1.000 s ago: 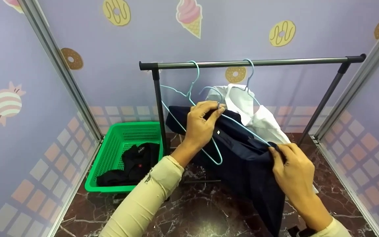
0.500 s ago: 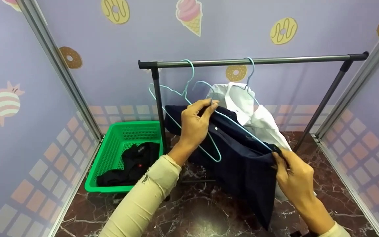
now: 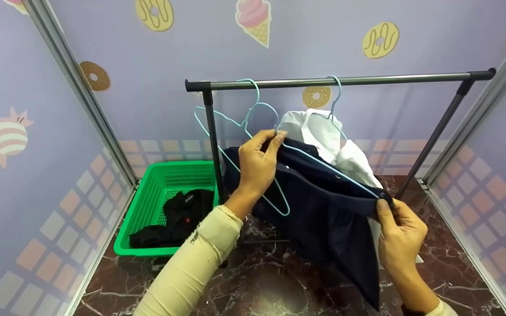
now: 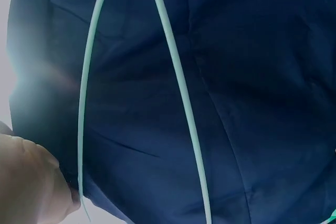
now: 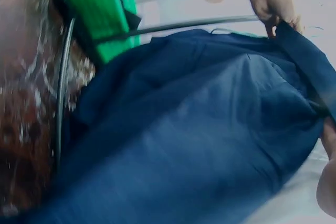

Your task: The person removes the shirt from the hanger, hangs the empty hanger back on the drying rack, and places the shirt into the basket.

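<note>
Farther out to the right than half a second ago, the right hand (image 3: pixel 402 237) pinches the navy garment (image 3: pixel 310 215) by its top edge, at one end of a pale-blue hanger (image 3: pixel 336 171); the left hand (image 3: pixel 258 161) pinches that hanger near its hook. Between them the garment hangs creased, its top gaping. Only the left wrist view makes out a long seam (image 4: pixel 224 119) beside the rounded end of a second hanger (image 4: pixel 180 77). Behind, a white shirt (image 3: pixel 355 160) hangs from the rail (image 3: pixel 380 80).
</note>
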Demonstrator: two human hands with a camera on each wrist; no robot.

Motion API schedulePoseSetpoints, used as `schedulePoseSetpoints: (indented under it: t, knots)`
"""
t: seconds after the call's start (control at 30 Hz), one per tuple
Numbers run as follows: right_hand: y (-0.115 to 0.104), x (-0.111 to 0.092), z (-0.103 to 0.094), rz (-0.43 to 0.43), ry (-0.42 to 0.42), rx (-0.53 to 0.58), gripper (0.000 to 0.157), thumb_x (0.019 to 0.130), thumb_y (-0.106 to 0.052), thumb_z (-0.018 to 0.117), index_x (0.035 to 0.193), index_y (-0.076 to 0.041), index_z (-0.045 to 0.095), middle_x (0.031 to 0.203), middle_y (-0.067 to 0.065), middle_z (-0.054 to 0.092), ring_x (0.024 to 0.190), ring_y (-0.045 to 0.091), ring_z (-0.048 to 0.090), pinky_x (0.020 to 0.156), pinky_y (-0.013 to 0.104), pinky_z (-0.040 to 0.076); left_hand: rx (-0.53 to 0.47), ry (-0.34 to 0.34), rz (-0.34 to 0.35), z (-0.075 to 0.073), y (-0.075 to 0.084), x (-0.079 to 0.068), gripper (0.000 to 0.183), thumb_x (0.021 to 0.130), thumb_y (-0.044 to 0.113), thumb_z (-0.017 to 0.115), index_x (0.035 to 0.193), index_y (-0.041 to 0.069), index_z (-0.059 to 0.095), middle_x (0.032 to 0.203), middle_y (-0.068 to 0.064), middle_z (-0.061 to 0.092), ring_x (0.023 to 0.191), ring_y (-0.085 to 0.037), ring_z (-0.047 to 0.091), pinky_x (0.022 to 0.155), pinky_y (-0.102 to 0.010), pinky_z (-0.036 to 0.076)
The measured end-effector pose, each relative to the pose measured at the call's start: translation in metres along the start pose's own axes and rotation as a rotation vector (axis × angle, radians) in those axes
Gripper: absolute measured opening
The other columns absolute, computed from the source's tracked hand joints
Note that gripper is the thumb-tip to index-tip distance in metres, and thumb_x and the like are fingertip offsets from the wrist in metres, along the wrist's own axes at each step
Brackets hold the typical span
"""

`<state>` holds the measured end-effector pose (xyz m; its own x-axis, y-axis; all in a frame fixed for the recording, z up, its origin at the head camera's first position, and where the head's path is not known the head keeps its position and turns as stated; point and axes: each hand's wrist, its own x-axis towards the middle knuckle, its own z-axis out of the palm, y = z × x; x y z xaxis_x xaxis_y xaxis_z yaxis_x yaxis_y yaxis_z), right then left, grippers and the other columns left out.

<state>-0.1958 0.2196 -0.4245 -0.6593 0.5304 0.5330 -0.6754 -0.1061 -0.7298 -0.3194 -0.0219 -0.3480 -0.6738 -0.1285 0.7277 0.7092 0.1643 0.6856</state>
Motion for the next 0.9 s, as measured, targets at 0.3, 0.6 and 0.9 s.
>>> schedulePoseSetpoints:
  t: [0.3, 0.6, 0.9]
  knots:
    - [0.003, -0.007, 0.015, 0.203, 0.004, 0.545, 0.018, 0.104, 0.012, 0.055, 0.103, 0.011, 0.073, 0.098, 0.015, 0.077, 0.084, 0.019, 0.079, 0.081, 0.027, 0.065, 0.026, 0.086, 0.031, 0.003, 0.001, 0.001, 0.014, 0.101, 0.012, 0.073, 0.097, 0.000, 0.080, 0.098, -0.013, 0.083, 0.090, -0.020, 0.077, 0.082, -0.026, 0.062]
    - [0.007, -0.016, 0.023, 0.391, -0.031, 0.676, 0.021, 0.108, 0.007, 0.050, 0.115, 0.005, 0.069, 0.113, 0.011, 0.074, 0.098, 0.019, 0.076, 0.094, 0.027, 0.062, 0.018, 0.067, -0.072, 0.004, 0.004, -0.003, 0.016, 0.103, 0.014, 0.072, 0.096, 0.003, 0.081, 0.097, -0.011, 0.083, 0.087, -0.015, 0.074, 0.080, -0.023, 0.058]
    - [0.010, -0.023, 0.019, 0.252, -0.092, 0.261, 0.021, 0.103, 0.009, 0.059, 0.114, 0.003, 0.076, 0.101, 0.005, 0.078, 0.085, 0.011, 0.075, 0.078, 0.023, 0.063, 0.029, 0.043, -0.047, 0.010, 0.012, -0.010, 0.017, 0.102, 0.015, 0.073, 0.094, 0.002, 0.081, 0.091, -0.011, 0.082, 0.078, -0.011, 0.067, 0.074, -0.022, 0.054]
